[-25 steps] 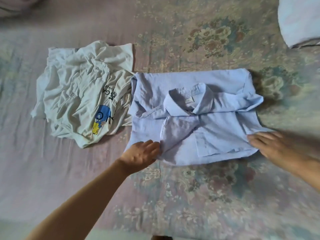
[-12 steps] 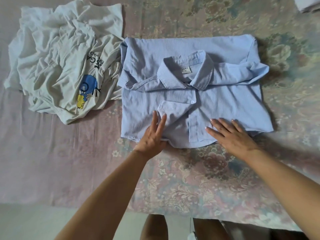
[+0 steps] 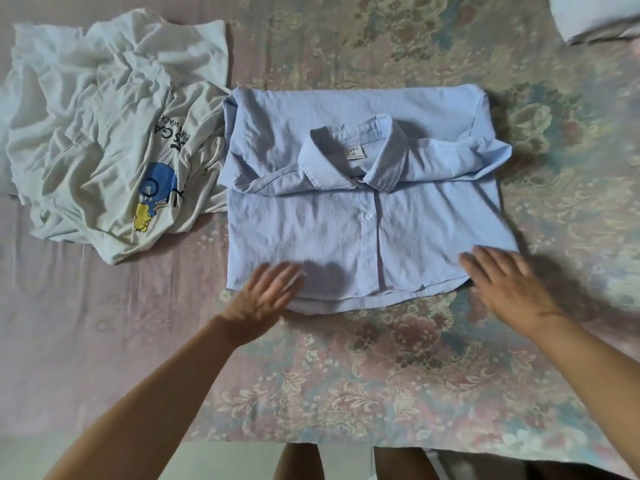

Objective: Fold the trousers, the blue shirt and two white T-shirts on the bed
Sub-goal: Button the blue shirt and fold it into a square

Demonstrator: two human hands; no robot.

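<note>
Floral bed [image 3: 398, 375]: crumpled white T-shirts [image 3: 104, 133] at ten o'clock, untouched. Left hand [image 3: 263, 299] and right hand [image 3: 505, 282], both flat and open, smooth the folded blue shirt [image 3: 363, 202] at centre. Probably next: set it aside.

Bed [image 3: 346, 375] with floral cover: folded blue shirt [image 3: 363, 220] just beyond the fingers [image 3: 277, 282], crumpled white T-shirt [image 3: 104, 133] beside it, left of them; white fabric [image 3: 595, 15] far right corner.
</note>
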